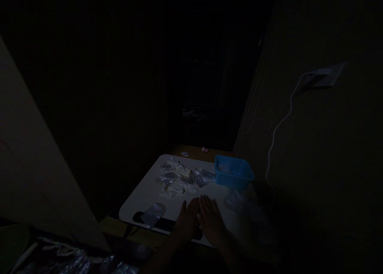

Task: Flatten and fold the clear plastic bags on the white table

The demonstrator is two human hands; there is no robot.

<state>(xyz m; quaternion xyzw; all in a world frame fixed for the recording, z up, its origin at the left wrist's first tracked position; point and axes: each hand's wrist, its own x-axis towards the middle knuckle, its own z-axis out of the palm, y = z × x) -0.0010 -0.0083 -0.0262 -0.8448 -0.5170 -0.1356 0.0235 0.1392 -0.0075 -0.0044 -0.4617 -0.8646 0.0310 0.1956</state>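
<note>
Plastic bags (202, 177) heaped left of blue basket (230, 182) on white desk (140, 192).
Left hand (188, 222) and right hand (211, 220) together, fingers extended, nearer camera than blue basket; 1 bag (235, 200) just in front of blue basket.

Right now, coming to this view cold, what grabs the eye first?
The bright blue bin at the table's far right corner, the strongest colour in a very dark room. Next, the pale table itself, with crumpled clear plastic strewn over its far half, and the left hand and right hand close together at the near edge. Then the white cord trailing down the dark wall at right.
</note>
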